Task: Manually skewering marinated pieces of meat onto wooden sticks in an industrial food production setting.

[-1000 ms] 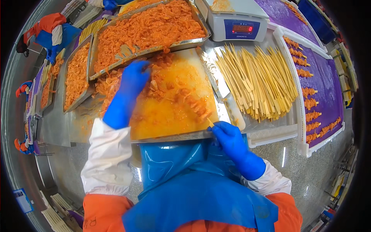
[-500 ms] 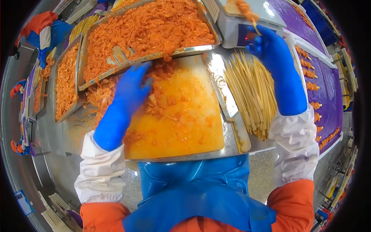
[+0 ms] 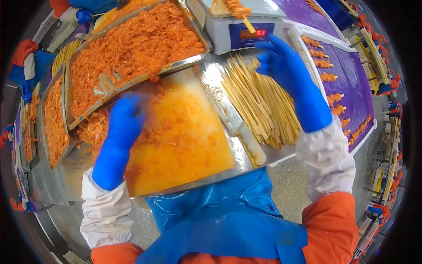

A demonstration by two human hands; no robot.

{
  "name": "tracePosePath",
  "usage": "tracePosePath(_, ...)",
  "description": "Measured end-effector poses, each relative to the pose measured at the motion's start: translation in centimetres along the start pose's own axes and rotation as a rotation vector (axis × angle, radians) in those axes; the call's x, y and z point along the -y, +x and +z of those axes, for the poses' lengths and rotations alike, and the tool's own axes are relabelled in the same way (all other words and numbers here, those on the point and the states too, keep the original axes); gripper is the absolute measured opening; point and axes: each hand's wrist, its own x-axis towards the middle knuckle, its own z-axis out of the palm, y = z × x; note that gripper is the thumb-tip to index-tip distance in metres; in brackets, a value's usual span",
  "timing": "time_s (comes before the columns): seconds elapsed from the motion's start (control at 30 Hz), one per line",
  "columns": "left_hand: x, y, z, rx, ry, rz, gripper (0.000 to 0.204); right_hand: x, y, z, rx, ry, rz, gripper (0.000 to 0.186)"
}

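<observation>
A meat skewer [image 3: 238,9] lies on the platform of a white scale [image 3: 220,33], its wooden end sticking out over the lit display. Just below that end is my right hand [image 3: 283,66] in a blue glove, fingers apart and off the stick. Blue-gloved too, my left hand [image 3: 124,121] hovers over loose orange marinated meat [image 3: 94,130] at the left side of the yellow-stained cutting board [image 3: 189,145]. Motion smears its fingertips, so any hold there cannot be made out. Beyond it stands a metal tray [image 3: 127,86] heaped with the same meat.
Wooden skewer sticks [image 3: 259,103] lie in a pile right of the board, beside a knife with a pale handle [image 3: 252,145]. At the right, a white-rimmed tray with a purple liner [image 3: 351,83] bears several meat skewers. A co-worker's sleeve [image 3: 28,66] shows at far left.
My right hand has let go of the skewer, which rests on the scale. The left hand has drawn back from the tray's edge. The whole view has turned somewhat.
</observation>
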Motion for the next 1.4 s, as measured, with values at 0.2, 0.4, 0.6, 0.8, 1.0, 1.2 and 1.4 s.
tracePosePath(0.2, -6.8, -6.9, -0.3, 0.432, -0.599, -0.293, 0.027, -0.3, 3.6, 4.3, 0.008, 0.169, -0.188, 0.026)
tracePosePath(0.4, -4.9, -12.0, 1.4, 0.105, -0.131, -0.191, 0.024, -7.8, -9.3, 9.2, 0.155, 0.103, 0.017, 0.028)
tracePosePath(0.6, -5.1, -12.5, 1.9, 0.158, 0.007, 0.111, 0.023, -14.1, -24.0, 8.1, 0.041, -0.124, 0.445, 0.026)
tracePosePath(0.8, -5.1, -11.6, 0.9, -0.089, -0.016, -0.049, 0.028, -14.6, -24.2, 8.4, 0.013, -0.241, 0.428, 0.027)
tracePosePath(1.0, -7.7, -11.2, 0.5, -0.14, -0.161, -0.125, 0.025, -14.2, -23.1, 10.0, 0.089, -0.324, 0.39, 0.023)
tracePosePath(1.2, -7.1, -12.8, 3.6, -0.088, -0.117, -0.02, 0.02, -16.2, -22.4, 10.0, 0.14, -0.394, 0.396, 0.021)
tracePosePath(1.4, -7.2, -12.0, 5.3, -0.11, -0.068, -0.102, 0.013, -16.0, -22.0, 10.3, 0.156, -0.465, 0.376, 0.022)
